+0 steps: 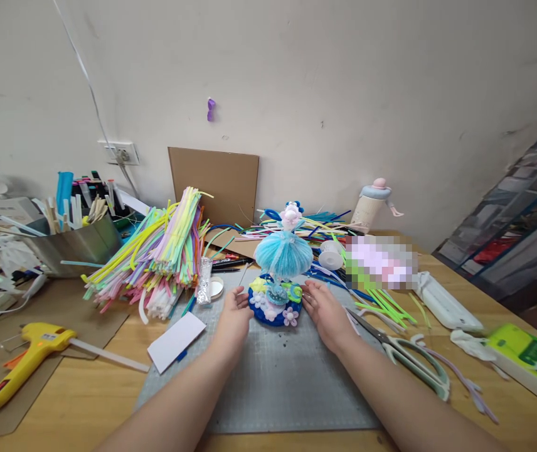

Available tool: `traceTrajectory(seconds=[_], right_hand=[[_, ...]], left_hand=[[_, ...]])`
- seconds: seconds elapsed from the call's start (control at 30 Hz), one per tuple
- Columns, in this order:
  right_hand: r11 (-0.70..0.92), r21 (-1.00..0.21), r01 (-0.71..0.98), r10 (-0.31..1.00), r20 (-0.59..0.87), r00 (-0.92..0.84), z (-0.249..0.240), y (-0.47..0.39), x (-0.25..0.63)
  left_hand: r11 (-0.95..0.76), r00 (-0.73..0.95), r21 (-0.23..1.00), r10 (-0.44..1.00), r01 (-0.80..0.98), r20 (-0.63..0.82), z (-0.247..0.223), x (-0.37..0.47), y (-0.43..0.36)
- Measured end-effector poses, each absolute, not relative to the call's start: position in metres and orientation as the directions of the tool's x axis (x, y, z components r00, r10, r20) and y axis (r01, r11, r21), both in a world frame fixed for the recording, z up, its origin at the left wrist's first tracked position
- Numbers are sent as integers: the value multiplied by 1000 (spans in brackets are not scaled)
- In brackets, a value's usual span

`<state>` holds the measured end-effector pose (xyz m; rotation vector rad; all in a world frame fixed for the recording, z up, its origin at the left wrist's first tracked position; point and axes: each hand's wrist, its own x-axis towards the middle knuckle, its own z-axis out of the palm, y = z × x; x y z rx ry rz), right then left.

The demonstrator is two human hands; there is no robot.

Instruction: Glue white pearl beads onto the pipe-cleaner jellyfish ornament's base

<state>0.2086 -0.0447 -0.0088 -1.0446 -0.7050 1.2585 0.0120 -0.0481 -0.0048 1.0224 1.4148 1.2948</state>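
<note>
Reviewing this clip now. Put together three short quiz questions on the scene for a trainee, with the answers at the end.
1. Multiple choice: what is the main colour of the glue gun?
A) pink
B) yellow
C) blue

2. True or false: the scissors lie nearer the right hand than the left hand.

3. Short answer: what stands between the two hands?

Key:
1. B
2. True
3. A figure with a light blue skirt, on a dark blue base decorated with flowers.
</note>
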Motion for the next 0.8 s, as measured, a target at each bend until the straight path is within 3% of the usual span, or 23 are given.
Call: traceTrajectory(seconds=[0.47, 0.63, 0.8], right_hand=[[-99, -864, -494, 974, -186, 129, -4, -47, 207], [-102, -861, -499, 974, -188, 126, -5, -48, 207], [-99, -874, -476, 973, -184, 136, -7, -44, 210]], left_hand=[[72, -162, 989, 982, -130, -93, -2, 9, -43], [-5, -154, 1000, 988, -9, 4, -1, 8, -40], [-175, -115, 949, 971, 262, 210, 15, 12, -58]])
